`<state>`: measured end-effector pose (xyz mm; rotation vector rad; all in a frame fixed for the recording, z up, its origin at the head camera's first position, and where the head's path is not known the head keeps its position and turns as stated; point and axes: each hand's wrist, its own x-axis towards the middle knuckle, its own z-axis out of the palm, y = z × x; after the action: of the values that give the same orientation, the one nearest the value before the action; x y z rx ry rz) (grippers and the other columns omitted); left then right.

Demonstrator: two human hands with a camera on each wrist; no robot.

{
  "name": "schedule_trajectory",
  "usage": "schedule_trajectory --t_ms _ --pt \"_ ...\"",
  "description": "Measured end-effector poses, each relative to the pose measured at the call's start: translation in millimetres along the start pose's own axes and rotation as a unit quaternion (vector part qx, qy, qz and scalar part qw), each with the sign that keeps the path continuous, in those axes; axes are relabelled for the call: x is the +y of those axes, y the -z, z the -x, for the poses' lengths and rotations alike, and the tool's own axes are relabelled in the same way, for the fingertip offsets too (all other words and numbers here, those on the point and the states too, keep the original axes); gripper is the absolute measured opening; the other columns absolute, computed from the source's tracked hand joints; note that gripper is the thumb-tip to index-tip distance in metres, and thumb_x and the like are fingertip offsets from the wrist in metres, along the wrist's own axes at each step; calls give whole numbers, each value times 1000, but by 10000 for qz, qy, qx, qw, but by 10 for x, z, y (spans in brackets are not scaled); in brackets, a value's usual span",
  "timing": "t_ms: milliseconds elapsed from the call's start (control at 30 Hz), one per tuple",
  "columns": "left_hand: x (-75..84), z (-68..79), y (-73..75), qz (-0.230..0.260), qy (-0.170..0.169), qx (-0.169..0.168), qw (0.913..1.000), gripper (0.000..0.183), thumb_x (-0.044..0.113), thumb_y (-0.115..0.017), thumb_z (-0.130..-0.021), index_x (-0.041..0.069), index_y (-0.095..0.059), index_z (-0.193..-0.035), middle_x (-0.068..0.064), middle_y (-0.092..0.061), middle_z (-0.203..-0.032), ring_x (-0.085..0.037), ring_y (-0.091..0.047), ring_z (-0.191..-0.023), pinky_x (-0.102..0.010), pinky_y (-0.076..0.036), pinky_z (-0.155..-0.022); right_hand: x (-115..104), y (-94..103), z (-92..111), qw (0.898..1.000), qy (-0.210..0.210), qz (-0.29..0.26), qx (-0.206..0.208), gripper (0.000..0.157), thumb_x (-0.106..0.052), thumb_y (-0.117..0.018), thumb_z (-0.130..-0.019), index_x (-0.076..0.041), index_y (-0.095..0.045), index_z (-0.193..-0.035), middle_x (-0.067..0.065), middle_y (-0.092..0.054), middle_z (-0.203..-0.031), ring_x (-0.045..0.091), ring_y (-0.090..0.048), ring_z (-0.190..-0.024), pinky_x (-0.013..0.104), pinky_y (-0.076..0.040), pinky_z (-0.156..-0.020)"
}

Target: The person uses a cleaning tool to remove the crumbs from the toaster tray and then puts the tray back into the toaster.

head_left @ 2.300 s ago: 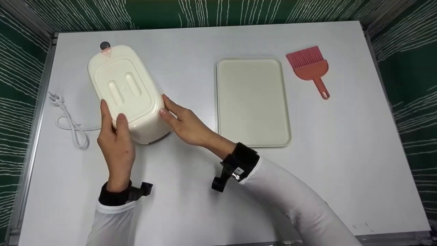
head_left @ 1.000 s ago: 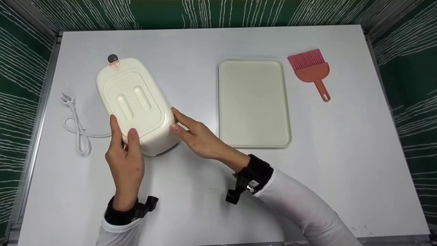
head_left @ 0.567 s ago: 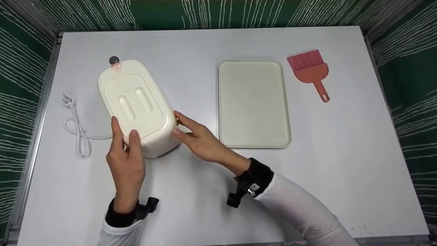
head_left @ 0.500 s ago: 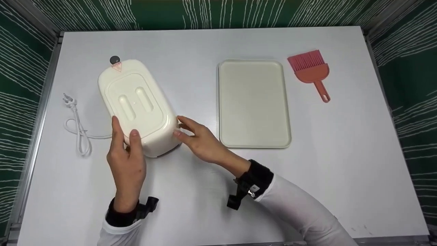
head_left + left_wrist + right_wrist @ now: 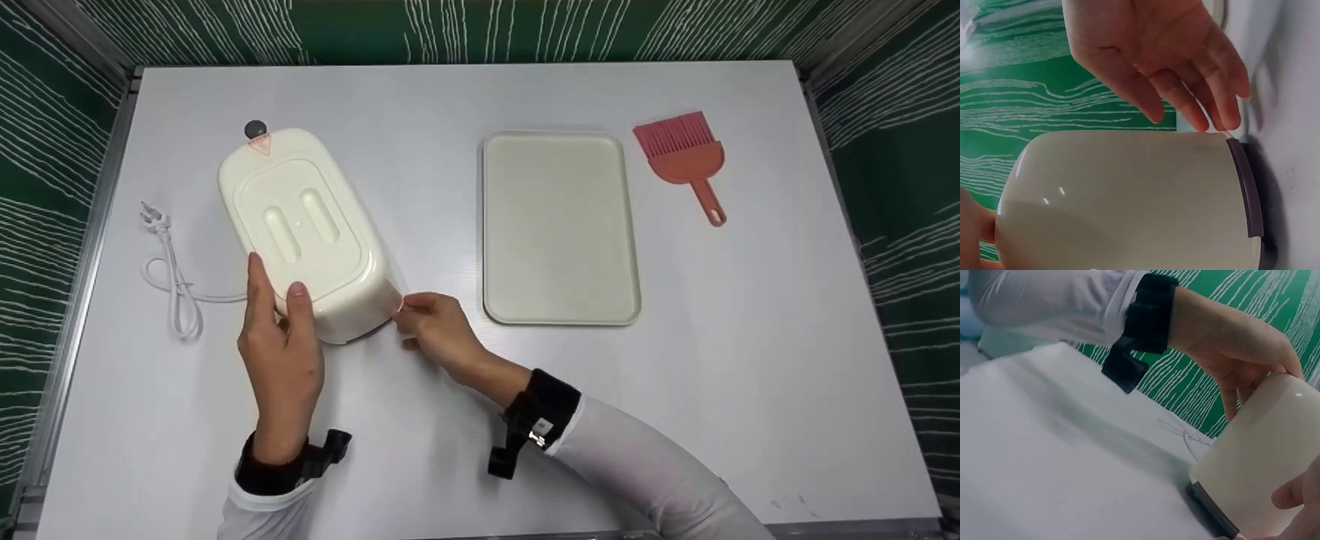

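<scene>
A cream toaster [image 5: 300, 225] with a lidded top and a dark knob at its far end stands at the left of the table. My left hand [image 5: 281, 360] grips its near left corner, thumb on top and fingers down the side. At the near right lower corner, my right hand [image 5: 442, 334] touches the toaster with its fingertips. Its fingers look loosely bent in the left wrist view, close to the end of a dark strip [image 5: 1246, 188] along the toaster's bottom edge. The toaster's underside is hidden.
A white power cord [image 5: 172, 277] with its plug lies looped left of the toaster. Right of the hands lies a flat pale tray [image 5: 559, 229]. A small red brush [image 5: 685, 154] lies at the far right of the white table [image 5: 675, 420].
My right hand has slid from the toaster's upper right side down to its lower near corner. Earlier, the toaster shifted slightly toward the lower right in view. The left hand keeps its grip.
</scene>
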<state>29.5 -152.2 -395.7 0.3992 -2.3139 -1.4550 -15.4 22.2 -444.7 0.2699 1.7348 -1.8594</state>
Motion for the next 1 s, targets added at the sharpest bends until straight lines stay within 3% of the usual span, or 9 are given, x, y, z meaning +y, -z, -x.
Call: schedule_trajectory --t_ms 200,400,600,800,1000 --pt "-20 -3 -7 -58 -43 40 10000 63 28 -53 -110 3 -29 -163 -2 -30 -169 -5 -29 -152 -34 -46 -106 111 -47 -48 9878 -835 -1311 -119 20 -1 -61 -92 7 -67 -110 10 -68 -97 18 -69 -86 39 -63 -77" --pt "-20 2 -16 -95 -77 77 9999 62 26 -51 -111 2 -29 -163 -3 -31 -168 -5 -32 -150 -28 -46 -103 233 -152 -93 9722 -1062 -2075 -215 11 7 -57 -97 2 -66 -97 13 -72 -97 19 -71 -88 38 -62 -81" --pt "-9 -6 -29 -121 -132 6 9998 62 26 -50 -111 2 -28 -163 -4 -30 -169 -6 -31 -151 -30 -45 -106 255 -209 -127 9711 -1037 -2141 -175 17 3 -56 -105 -4 -64 -91 17 -74 -106 18 -72 -90 33 -62 -82" --pt "-9 -3 -16 -192 -168 102 9996 61 25 -49 -111 1 -28 -163 -3 -30 -169 -6 -36 -148 -26 -47 -96 312 -267 -138 9714 -1020 -2129 -270 22 0 -54 -107 -7 -59 -87 18 -74 -111 19 -73 -94 34 -62 -85" --pt "-10 -7 -42 -238 -154 109 9995 61 24 -49 -111 0 -29 -163 -5 -31 -168 -8 -36 -147 -32 -45 -101 393 -267 -140 9752 -911 -2005 -215 16 -2 -53 -108 -5 -60 -94 14 -73 -112 18 -74 -88 29 -61 -72"
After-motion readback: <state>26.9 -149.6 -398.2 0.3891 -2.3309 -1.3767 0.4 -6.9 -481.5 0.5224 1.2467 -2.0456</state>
